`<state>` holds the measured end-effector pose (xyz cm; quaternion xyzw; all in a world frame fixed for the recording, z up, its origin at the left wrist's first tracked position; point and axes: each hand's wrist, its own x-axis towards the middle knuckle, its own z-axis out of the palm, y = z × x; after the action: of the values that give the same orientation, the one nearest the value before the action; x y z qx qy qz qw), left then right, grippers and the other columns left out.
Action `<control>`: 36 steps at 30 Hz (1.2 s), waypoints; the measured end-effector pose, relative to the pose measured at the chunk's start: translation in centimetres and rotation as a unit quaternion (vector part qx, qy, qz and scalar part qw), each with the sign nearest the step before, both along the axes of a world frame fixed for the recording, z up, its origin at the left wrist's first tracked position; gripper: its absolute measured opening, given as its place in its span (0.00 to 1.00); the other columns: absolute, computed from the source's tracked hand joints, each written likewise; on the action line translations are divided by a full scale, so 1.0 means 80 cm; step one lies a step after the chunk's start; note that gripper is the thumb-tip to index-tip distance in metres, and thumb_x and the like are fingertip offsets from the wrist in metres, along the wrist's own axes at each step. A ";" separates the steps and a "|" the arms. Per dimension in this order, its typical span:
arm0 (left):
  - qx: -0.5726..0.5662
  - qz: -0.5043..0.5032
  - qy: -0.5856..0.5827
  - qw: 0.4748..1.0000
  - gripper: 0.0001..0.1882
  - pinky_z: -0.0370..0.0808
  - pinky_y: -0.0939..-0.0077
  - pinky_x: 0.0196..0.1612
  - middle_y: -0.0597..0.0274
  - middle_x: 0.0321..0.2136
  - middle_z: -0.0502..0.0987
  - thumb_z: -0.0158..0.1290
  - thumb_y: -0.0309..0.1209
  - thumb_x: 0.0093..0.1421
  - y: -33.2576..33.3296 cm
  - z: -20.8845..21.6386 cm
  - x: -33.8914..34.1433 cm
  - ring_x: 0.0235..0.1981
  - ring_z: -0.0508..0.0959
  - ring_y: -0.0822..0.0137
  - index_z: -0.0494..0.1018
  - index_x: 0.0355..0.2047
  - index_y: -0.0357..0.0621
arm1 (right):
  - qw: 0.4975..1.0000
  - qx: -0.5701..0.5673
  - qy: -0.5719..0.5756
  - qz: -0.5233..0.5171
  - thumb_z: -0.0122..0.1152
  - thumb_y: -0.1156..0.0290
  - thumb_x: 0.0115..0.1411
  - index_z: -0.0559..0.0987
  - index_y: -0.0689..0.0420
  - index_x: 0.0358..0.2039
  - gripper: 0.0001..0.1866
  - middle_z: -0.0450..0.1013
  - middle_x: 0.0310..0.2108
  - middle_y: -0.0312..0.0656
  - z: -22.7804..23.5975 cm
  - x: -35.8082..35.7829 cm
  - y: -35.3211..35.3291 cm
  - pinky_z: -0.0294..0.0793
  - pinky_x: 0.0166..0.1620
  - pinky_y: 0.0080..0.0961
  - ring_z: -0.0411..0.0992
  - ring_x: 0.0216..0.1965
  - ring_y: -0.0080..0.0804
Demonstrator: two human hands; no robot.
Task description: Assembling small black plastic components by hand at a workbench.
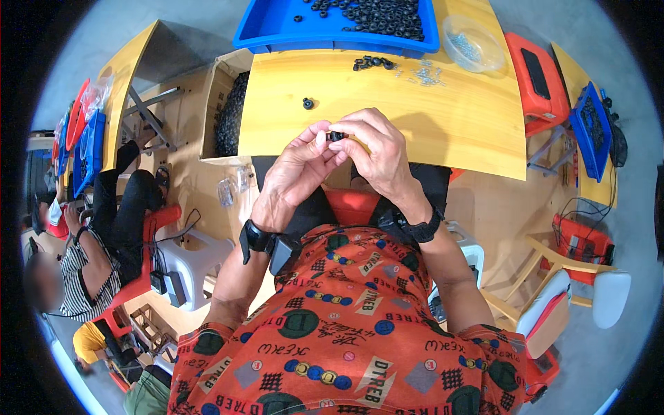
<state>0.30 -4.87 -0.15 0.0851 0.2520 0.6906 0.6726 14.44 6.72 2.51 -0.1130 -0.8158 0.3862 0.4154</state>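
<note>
Above the near edge of a yellow table [290, 131], both of my hands meet over a small black round part [336, 136]. My left hand [296, 168] pinches it between thumb and fingers. From the other side, the thumb and fingertips of my right hand [382, 149] close on the same part. One loose black part [308, 104] lies on the table beyond my left hand. Farther off are a small cluster of black parts [373, 63] and some scattered small silver pieces [425, 74]. At the back, a blue tray [332, 47] holds many more black parts.
A clear plastic bowl [477, 61] of small metal pieces stands at the back right. Left of the table is a cardboard box [209, 124] filled with black parts. A red stool [536, 86] stands at the right edge. A seated person [93, 266] is at the left.
</note>
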 end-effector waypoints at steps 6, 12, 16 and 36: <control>-0.007 0.079 0.016 0.997 0.15 0.72 0.66 0.56 0.63 0.44 0.76 0.55 0.28 0.65 -0.002 0.005 0.023 0.46 0.77 0.66 0.72 0.52 0.43 | 0.998 0.055 -0.004 -0.010 0.65 0.78 0.49 0.80 0.59 0.36 0.12 0.74 0.32 0.43 0.001 -0.003 -0.003 0.75 0.39 0.35 0.73 0.35 0.43; -0.012 0.122 -0.022 0.992 0.14 0.71 0.67 0.53 0.62 0.44 0.75 0.52 0.24 0.66 -0.003 0.015 0.037 0.43 0.76 0.67 0.70 0.52 0.43 | 0.995 0.094 0.013 -0.009 0.66 0.80 0.46 0.79 0.61 0.36 0.13 0.73 0.32 0.44 -0.002 -0.006 -0.005 0.75 0.37 0.35 0.73 0.35 0.43; -0.023 0.134 -0.010 0.991 0.14 0.71 0.68 0.52 0.64 0.40 0.74 0.51 0.22 0.65 -0.006 0.013 0.037 0.39 0.75 0.68 0.70 0.51 0.44 | 0.993 0.113 0.029 0.007 0.66 0.80 0.46 0.78 0.62 0.34 0.12 0.72 0.32 0.43 -0.003 -0.008 -0.003 0.74 0.37 0.35 0.72 0.35 0.43; -0.023 0.148 -0.096 0.984 0.09 0.68 0.67 0.55 0.65 0.39 0.73 0.48 0.19 0.64 0.003 -0.008 0.032 0.40 0.71 0.67 0.72 0.44 0.43 | 0.994 0.113 -0.003 -0.004 0.66 0.79 0.48 0.79 0.61 0.37 0.13 0.73 0.33 0.43 -0.024 -0.016 -0.006 0.75 0.40 0.34 0.73 0.36 0.43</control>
<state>2.84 -4.67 -0.82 -0.0349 0.2121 0.7814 0.5859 13.16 6.22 0.59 -0.0696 -0.8549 0.2897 0.4247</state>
